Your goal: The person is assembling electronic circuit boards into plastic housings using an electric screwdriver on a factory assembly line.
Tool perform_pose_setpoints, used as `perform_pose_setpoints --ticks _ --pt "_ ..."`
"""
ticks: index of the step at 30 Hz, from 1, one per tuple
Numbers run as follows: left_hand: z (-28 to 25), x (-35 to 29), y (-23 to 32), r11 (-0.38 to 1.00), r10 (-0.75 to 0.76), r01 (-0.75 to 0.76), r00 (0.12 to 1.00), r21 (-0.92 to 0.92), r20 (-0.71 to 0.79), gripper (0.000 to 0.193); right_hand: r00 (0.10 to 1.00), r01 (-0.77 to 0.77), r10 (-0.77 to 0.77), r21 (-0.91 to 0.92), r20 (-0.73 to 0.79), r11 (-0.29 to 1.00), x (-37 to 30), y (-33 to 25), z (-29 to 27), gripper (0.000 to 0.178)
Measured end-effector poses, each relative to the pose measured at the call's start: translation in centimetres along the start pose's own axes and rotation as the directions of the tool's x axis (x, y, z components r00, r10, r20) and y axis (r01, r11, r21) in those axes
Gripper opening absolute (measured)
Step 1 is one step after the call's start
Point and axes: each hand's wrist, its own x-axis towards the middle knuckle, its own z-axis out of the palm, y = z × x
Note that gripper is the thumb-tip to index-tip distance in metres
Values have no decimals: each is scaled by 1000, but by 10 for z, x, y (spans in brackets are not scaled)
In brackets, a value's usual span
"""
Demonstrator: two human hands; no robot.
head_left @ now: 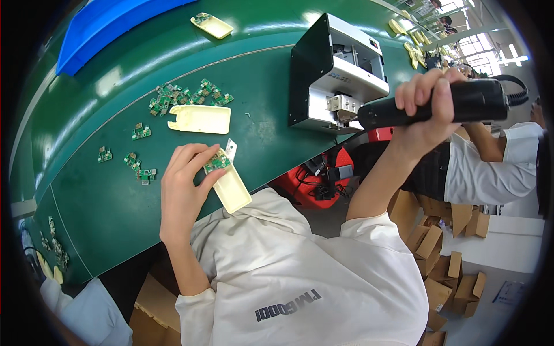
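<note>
My left hand (187, 184) is closed around one end of a pale yellow plastic shell (234, 191), near the table's front edge. A small green circuit board (218, 161) sits in that end, under the fingertips, and a whitish flat strip (231, 149) sticks out beside it. Raised at the right, my right hand (428, 109) grips a black electric screwdriver (480, 99) lying almost level. Its bit points left at the metal block (344, 108) on the front of a black and silver screw feeder (359, 78); whether the bit touches is too small to tell.
Another yellow shell (203, 119) lies beside a pile of circuit boards (187, 95) on the green table (254, 86). One more shell (213, 26) and a blue tray (109, 29) are farther back. A red stool (323, 187) and cardboard boxes (430, 242) stand right; co-workers sit both sides.
</note>
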Motion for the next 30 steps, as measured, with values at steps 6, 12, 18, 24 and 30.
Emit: perform_pose_setpoints --ticks 6,12,18,24,30 --pt "1 1 -1 1000 9 -9 1000 9 2 40 1000 25 -25 -44 -7 999 -3 17 -4 21" --pt "3 2 -1 999 35 -34 999 33 -14 39 999 47 -48 -85 -9 995 -6 25 -6 21" --pt "2 3 0 999 29 -29 1000 30 -9 39 1000 7 -8 -86 -11 996 -8 22 5 18" --pt "1 0 -1 1000 6 -6 1000 -3 2 39 998 -53 52 -52 -22 997 -18 14 -3 19" --pt "-2 -3 -3 1000 -4 4 1000 -2 0 39 983 -123 111 75 150 990 -35 4 -5 20"
